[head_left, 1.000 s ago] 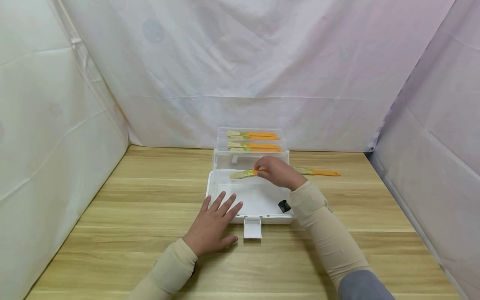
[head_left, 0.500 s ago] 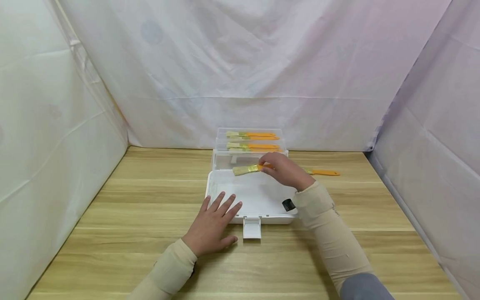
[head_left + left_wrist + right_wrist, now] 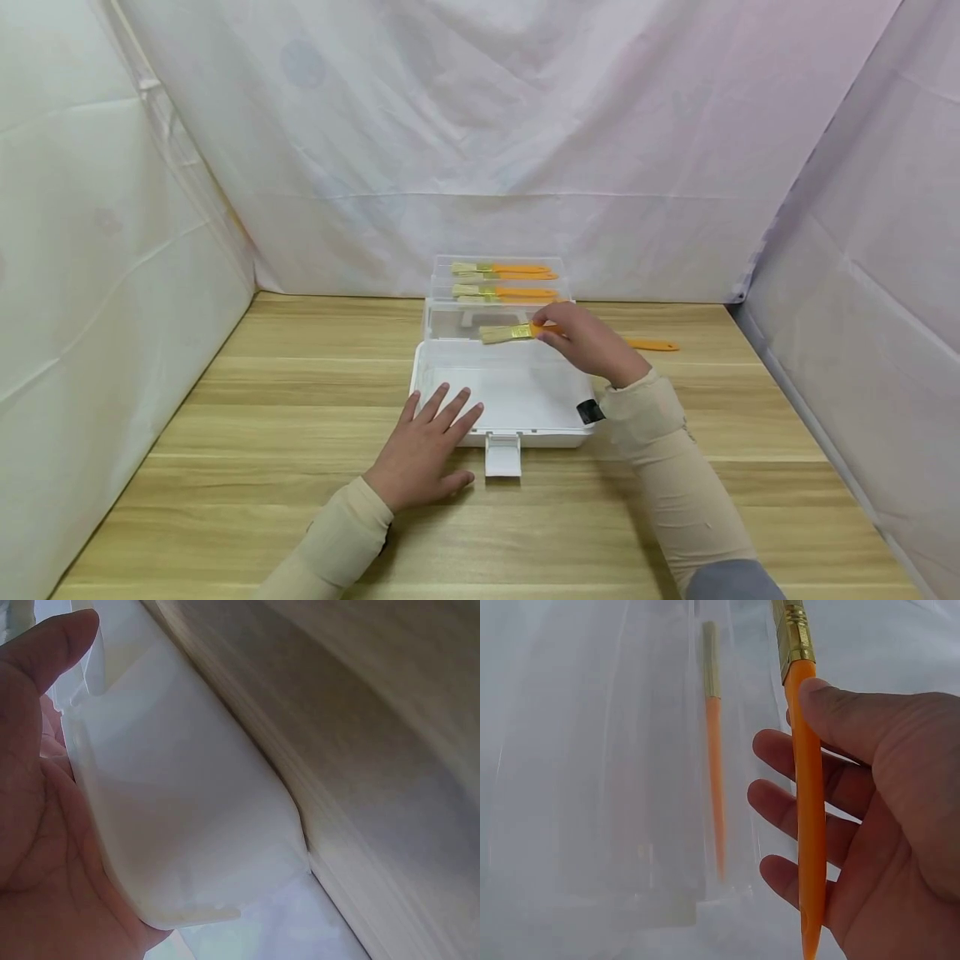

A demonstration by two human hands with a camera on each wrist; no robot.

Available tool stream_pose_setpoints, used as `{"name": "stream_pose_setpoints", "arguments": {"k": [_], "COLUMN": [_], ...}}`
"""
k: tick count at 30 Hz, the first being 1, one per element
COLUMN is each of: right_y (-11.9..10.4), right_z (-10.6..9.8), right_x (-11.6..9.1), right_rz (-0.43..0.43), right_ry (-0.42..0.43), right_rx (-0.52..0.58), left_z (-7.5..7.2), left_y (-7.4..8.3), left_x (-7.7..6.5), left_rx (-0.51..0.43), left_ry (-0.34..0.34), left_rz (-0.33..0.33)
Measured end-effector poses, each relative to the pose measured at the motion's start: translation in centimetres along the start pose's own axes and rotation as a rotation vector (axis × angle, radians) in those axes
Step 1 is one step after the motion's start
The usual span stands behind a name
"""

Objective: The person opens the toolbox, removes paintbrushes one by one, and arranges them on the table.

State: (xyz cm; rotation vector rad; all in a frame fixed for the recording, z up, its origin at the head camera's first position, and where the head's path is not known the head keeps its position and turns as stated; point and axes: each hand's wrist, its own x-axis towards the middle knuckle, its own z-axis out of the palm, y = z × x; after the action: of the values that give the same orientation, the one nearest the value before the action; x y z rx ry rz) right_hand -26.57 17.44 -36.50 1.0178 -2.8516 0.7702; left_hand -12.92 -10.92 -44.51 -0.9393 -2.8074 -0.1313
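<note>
My right hand (image 3: 588, 343) pinches a flat paintbrush (image 3: 512, 333) with an orange handle, brass-coloured ferrule and pale bristles. It hangs over the back of an open white plastic box (image 3: 495, 396), bristles pointing left. In the right wrist view, the thumb and index finger grip the brush's handle (image 3: 808, 780) just below the ferrule, while the other fingers lie behind it. My left hand (image 3: 420, 454) rests with spread fingers on the box's front left corner. Seen from the left wrist, palm and thumb lie along the box's outer wall (image 3: 187, 795).
Stepped clear trays (image 3: 442, 283) rise behind the box, with several similar paintbrushes (image 3: 517, 292) lying in them. Another paintbrush (image 3: 652, 344) lies on the wooden table (image 3: 262, 433) to the right, partly hidden by my right hand. A latch flap (image 3: 502, 457) juts from the box's front.
My right hand has moved right and slightly away from me, carrying the paintbrush, which now lies nearer level. My left hand has stayed on the box's corner.
</note>
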Motion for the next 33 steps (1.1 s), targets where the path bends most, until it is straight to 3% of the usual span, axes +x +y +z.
{"name": "stream_pose_setpoints", "arguments": {"k": [15,24,33], "right_y": [2.4,5.3,8.8], "right_z": [-2.5,-3.6,-3.2], "right_x": [-4.0,-7.0,-9.1], "right_rz": [0.109,0.171,0.228], "right_ry": [0.028,0.059,0.060], "right_rx": [-0.009,-0.026,-0.058], "left_z": [0.0,0.0,-0.2], "left_y": [0.0,0.0,0.1], "left_x": [0.0,-0.1,-0.1], "left_rx": [-0.009,-0.004,-0.011], "left_ry": [-0.003,-0.001,-0.002], "left_rz": [0.002,-0.003,-0.001]}}
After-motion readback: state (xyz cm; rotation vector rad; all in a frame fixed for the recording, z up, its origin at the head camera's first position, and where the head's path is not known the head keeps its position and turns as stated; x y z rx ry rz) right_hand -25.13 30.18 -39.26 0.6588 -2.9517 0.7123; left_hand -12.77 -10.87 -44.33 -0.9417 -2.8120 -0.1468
